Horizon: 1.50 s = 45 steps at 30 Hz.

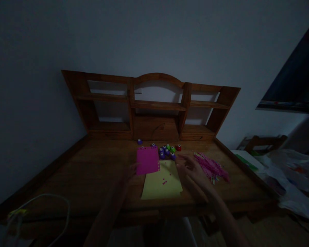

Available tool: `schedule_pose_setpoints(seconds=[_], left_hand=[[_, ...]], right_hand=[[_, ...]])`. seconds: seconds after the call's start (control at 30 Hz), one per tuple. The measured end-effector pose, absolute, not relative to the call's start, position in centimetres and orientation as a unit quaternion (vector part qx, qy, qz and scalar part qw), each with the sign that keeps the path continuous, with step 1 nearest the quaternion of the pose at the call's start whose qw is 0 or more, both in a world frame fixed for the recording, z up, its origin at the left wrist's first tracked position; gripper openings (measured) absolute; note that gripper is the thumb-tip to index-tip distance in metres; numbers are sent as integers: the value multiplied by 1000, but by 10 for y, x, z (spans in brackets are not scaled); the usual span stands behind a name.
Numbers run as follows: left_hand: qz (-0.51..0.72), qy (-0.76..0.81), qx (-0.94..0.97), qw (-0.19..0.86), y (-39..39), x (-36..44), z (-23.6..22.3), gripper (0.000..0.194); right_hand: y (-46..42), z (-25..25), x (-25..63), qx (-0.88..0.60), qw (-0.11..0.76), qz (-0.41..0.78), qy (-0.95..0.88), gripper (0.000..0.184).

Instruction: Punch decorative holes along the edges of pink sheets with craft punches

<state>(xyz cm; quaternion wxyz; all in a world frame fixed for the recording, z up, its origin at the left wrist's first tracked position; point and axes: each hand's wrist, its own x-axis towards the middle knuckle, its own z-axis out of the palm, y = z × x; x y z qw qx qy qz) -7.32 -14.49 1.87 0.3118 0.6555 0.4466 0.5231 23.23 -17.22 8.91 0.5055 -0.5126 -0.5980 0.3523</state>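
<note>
While the left hand (127, 173) meets the left edge of a flat magenta sheet (147, 161), its fingers are blurred in the dim light, and whether they pinch the sheet or merely touch it I cannot tell. The right hand (193, 169) is partly open, its fingers loosely curved and spread, with nothing visible in its grasp; it hovers by the right edge of a pale yellow sheet (159, 190).

The magenta sheet is smooth and roughly rectangular, with small cut-outs along its top edge and down the lower part of its right edge. It overlaps the upper left of the yellow sheet, which has a matte look and a small notch near its lower right corner. Tiny magenta scraps (164, 183) are scattered over the yellow surface.

Just beyond the sheets sits a cluster of small, rounded, glossy pieces with pale round tops: purple ones (162, 155), green ones (172, 149) and a red one (179, 148). To the right of the right hand lies a crumpled, bright pink bundle (211, 166), its surface uneven, with small pale bits at its ends.

All these rest on the brown wooden worktop (100, 164), whose grain shows faintly. Behind rises a wooden shelf unit (158, 105) with square compartments and an arched middle top.
</note>
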Motion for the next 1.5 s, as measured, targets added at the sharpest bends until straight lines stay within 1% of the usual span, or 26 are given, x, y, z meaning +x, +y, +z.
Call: schedule_pose_setpoints(seconds=[0.07,0.17,0.23,0.37,0.47,0.57,0.7,0.77,0.9,0.97,1.1,1.23,1.3,1.37,1.43,1.5], left_hand=[[514,437,650,349,-145,-59,32,38],[513,404,625,428,-149,-42,55,38],[513,394,609,459,-149,-35,64,38],[508,367,602,495,-145,-31,61,37],[515,354,605,493,-142,-33,54,36],[526,372,623,444,-143,-38,52,35],[530,395,684,308,-147,-42,50,30],[509,402,725,232,-149,-41,46,31],[436,377,811,101,-151,-29,32,40],[400,361,840,56,-150,-24,26,35],[327,358,874,26,-151,-18,20,18],[290,362,886,11,-153,-18,17,11],[289,359,888,7,-154,-17,17,11],[288,359,888,8,-154,-16,17,12],[288,361,887,11,-154,-16,17,14],[284,366,886,16,-153,-16,16,15]], right_hand=[[-165,79,229,-515,491,400,-577,52],[-162,78,217,-490,492,475,-539,58],[-160,82,208,-487,501,493,-518,53],[-154,88,199,-490,514,489,-506,34],[-152,86,201,-513,507,440,-535,33],[-150,76,206,-517,511,370,-578,30],[-147,49,213,-448,533,335,-635,17],[-147,37,217,-438,520,326,-656,15],[-149,22,223,-430,487,299,-699,17],[-150,19,226,-423,476,295,-712,17],[-151,13,231,-417,447,308,-729,16],[-153,11,233,-412,435,295,-744,17],[-155,14,233,-408,437,279,-751,23],[-159,18,233,-401,439,278,-754,34],[-164,23,233,-396,436,297,-752,42],[-169,27,233,-400,433,318,-743,47]])
